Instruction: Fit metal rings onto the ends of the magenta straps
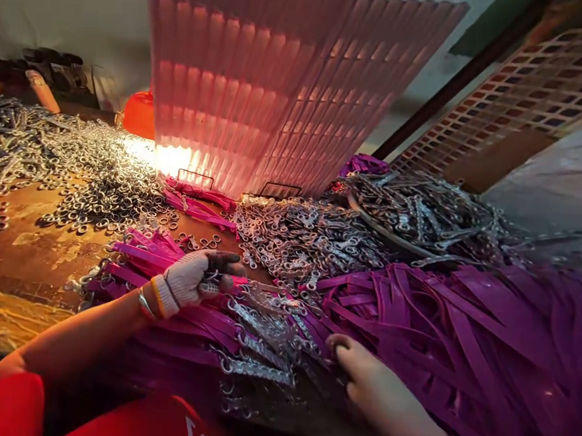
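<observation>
My left hand (194,280), in a white knit glove with dark fingertips, is over a bundle of purple straps (205,328) fitted with metal pieces. Its fingers curl towards the thumb around something small that I cannot make out. Just right of it lie linked metal pieces with ring ends (256,372), attached to the straps. My right hand (355,367), bare, is closed at the left edge of the loose purple strap pile (461,340). A purple strap (316,328) runs to its curled fingers, which hide the end.
Metal link pieces (300,235) are heaped behind my hands, with more in a round tray (370,219). Loose rings (115,197) lie on the brown table (28,241). A translucent corrugated sheet (234,89) stands behind, beside an orange lamp (139,115). Yellowish strips (16,316) lie left.
</observation>
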`<state>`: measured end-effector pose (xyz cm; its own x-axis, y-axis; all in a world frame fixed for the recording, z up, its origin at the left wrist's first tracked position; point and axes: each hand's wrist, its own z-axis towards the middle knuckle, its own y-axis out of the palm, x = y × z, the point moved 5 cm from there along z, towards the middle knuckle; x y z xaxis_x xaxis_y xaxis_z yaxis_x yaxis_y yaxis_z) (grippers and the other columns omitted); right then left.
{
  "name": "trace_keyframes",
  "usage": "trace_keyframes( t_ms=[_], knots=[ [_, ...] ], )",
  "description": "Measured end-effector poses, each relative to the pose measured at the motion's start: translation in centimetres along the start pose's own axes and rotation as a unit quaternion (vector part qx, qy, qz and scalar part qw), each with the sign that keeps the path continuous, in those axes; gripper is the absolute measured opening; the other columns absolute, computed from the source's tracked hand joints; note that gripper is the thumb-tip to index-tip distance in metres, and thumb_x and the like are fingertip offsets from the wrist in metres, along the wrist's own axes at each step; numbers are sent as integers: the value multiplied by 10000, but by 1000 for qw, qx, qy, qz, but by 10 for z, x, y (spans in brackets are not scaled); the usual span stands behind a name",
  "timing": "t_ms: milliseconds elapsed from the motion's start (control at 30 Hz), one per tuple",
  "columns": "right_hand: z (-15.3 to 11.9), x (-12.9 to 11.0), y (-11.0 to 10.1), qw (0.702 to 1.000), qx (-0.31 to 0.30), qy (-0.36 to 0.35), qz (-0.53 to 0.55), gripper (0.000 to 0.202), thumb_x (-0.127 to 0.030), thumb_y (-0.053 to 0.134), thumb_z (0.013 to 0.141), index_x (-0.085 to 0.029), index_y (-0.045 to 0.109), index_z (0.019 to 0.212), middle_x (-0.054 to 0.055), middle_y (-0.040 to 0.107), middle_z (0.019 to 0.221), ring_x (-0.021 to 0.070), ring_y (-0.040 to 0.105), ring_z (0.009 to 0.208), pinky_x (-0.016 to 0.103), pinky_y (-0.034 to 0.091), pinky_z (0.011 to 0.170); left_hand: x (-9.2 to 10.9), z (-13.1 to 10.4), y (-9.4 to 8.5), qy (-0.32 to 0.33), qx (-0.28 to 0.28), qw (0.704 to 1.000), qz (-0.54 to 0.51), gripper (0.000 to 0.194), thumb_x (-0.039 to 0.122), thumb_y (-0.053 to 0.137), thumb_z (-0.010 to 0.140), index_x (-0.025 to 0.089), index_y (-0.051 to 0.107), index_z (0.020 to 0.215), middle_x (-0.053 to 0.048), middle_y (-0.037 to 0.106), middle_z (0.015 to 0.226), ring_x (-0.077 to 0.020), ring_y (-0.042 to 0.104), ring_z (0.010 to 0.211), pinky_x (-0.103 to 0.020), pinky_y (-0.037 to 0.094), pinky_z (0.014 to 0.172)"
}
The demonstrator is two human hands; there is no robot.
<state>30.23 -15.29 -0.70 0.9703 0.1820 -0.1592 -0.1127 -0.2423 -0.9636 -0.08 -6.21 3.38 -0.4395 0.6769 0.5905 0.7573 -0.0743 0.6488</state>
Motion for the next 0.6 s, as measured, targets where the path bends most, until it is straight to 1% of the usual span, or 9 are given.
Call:
trace_keyframes(
  t_ms=[67,133,200,267,333,400,467,533,600],
  knots=[
    [7,-12,-28,983,95,28,157,530,-12,379,685,-206,675,1080,115,704,1129,218,663,1028,355,516,915,1,-1,0,31,18,999,28,160,150,466,897,109,612,948,-74,662,824,-73,560,461,-135,220,298],
    [18,-47,-54,945,158,11,287,481,-103,396,741,-218,654,1130,89,720,1084,218,676,977,362,539,883,2,0,2,82,33,994,66,120,184,523,873,115,620,895,-37,630,734,-66,522,427,-148,232,313],
    [32,-100,-71,921,174,-42,345,452,-160,442,773,-218,648,1172,80,709,1136,225,658,1037,365,520,915,3,0,5,133,38,985,102,125,246,588,849,126,616,831,-4,589,650,-62,481,408,-163,262,339],
    [47,-152,-79,922,159,-75,346,384,-216,502,806,-226,657,1157,68,720,1091,224,652,991,353,515,879,5,1,6,194,51,970,135,162,285,613,835,131,622,789,4,577,619,-66,474,437,-177,329,395],
    [60,-187,-78,931,156,-69,323,332,-188,506,783,-217,678,1066,65,726,1013,226,640,929,355,509,849,10,0,2,266,83,945,173,130,244,617,818,124,665,805,-18,627,691,-85,545,564,-186,428,515],
    [70,-202,-73,933,171,-53,314,357,-123,487,714,-206,678,1004,62,723,959,224,625,896,361,500,849,14,0,-4,316,115,922,190,137,193,609,801,126,706,871,-32,669,788,-106,593,696,-195,476,631],
    [79,-205,-69,918,180,-57,349,427,-96,479,656,-201,668,1024,57,722,972,221,623,919,359,494,873,12,5,-10,315,111,928,166,151,184,600,796,128,708,885,-30,673,794,-115,597,703,-207,487,648],
    [87,-202,-65,890,166,-73,419,416,-130,507,664,-197,656,1047,52,724,991,217,632,935,348,503,867,5,13,-14,266,73,956,104,111,201,603,790,126,678,822,-24,651,731,-111,580,630,-212,481,595],
    [93,-195,-65,861,148,-63,482,311,-216,547,714,-189,654,1004,52,724,951,216,643,902,336,519,814,-4,18,-14,187,21,981,42,111,230,609,786,124,639,768,-25,629,687,-102,562,571,-203,462,535]
  ],
)
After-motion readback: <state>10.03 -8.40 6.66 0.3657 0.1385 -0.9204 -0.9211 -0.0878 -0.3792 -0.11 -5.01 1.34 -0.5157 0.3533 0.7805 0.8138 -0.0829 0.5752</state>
